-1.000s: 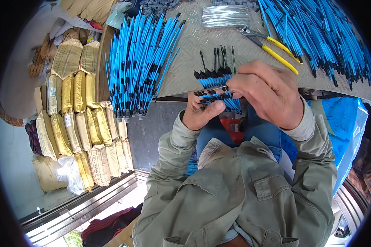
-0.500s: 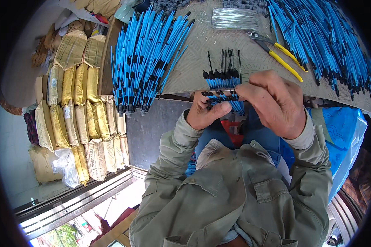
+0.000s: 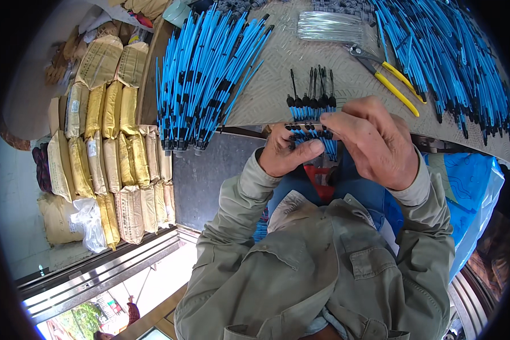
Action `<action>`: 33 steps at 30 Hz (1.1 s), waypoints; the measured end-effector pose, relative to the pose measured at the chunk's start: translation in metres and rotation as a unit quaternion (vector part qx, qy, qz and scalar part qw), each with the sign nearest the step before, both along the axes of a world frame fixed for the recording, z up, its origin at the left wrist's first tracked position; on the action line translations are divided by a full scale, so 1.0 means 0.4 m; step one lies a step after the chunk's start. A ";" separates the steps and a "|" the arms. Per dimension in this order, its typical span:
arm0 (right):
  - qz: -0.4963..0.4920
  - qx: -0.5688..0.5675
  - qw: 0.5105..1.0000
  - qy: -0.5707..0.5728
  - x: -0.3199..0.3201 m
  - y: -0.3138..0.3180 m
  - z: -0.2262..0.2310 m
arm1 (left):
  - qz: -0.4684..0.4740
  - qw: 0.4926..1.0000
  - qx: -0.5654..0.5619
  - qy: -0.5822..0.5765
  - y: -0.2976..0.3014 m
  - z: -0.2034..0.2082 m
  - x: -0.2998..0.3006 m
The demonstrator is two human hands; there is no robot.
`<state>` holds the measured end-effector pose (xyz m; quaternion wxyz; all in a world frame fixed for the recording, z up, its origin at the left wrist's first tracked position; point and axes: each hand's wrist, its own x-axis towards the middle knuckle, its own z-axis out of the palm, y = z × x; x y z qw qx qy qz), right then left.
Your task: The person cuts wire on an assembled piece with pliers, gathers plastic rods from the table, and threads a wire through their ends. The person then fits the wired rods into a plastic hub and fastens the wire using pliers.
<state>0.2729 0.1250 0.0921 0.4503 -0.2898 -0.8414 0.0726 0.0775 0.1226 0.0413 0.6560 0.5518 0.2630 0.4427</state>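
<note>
My left hand [image 3: 287,152] is closed round a bundle of thin blue rods with black tips [image 3: 311,136], its thumb lying across the near side. Several black rod ends with round beads stick up from the bundle toward the table. My right hand [image 3: 379,146] is at the bundle's right side, thumb and forefinger pinched together against it. What lies between those right fingertips is too small and hidden to make out. Both hands are at the near edge of the table [image 3: 266,96].
A heap of blue rods [image 3: 209,79] overhangs the table's left edge; a larger heap [image 3: 442,62] covers the right. Yellow-handled pliers [image 3: 396,93] and a stack of silver wires [image 3: 330,26] lie between. Stacked sacks [image 3: 102,158] stand left; blue plastic sheeting [image 3: 464,187] hangs right.
The whole view has shifted a little, so the table things appear slightly farther right. My hands keep nearly the same hold on the bundle, with only slight finger movement.
</note>
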 end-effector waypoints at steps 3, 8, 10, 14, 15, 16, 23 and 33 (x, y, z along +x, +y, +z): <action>0.043 0.013 0.998 -0.046 0.018 0.011 0.026 | -0.016 0.999 0.030 0.023 0.010 0.013 0.003; 0.080 0.020 0.994 -0.071 0.022 0.031 0.048 | -0.011 0.999 0.033 0.038 0.010 0.006 0.011; 0.066 0.024 0.994 -0.080 -0.016 0.027 0.049 | -0.004 0.998 0.048 0.042 0.011 -0.016 0.006; -0.017 0.063 0.997 0.043 -0.008 0.094 0.015 | -0.001 0.997 0.053 0.051 0.018 -0.022 0.009; -0.060 0.030 0.996 0.064 0.004 0.138 0.011 | -0.012 0.998 0.023 0.053 0.017 -0.016 0.018; -0.102 -0.001 0.991 0.085 0.015 0.198 0.006 | -0.023 0.998 -0.005 0.054 0.016 -0.013 0.024; -0.230 -0.036 0.934 -0.272 0.007 0.509 -0.122 | -0.037 0.993 0.049 0.101 0.030 -0.001 0.015; -0.207 -0.040 0.967 -0.143 0.048 0.498 -0.098 | -0.058 0.995 0.021 0.076 0.040 -0.005 0.012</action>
